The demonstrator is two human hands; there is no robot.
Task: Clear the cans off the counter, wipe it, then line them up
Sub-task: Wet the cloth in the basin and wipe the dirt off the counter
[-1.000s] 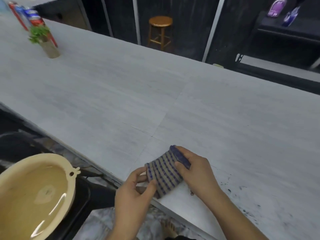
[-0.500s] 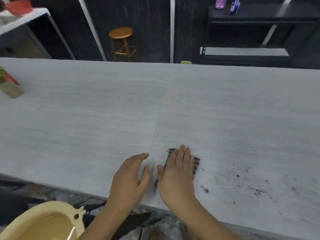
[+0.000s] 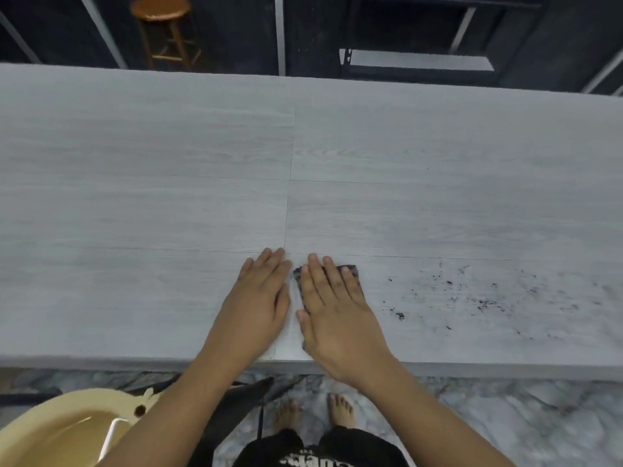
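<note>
The bench (image 3: 438,146) surface is open to the left, right and far edge. Both hands lie flat near the front edge: left hand (image 3: 259,298) just beside right hand (image 3: 333,305). Dark specks (image 3: 485,303) lie on the surface to the right.

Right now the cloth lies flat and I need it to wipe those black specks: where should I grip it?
Probably its far edge, the one part showing past the right hand pressing it flat. Come from above and the right, toward the specks; the left hand rests on the counter alongside.
</note>
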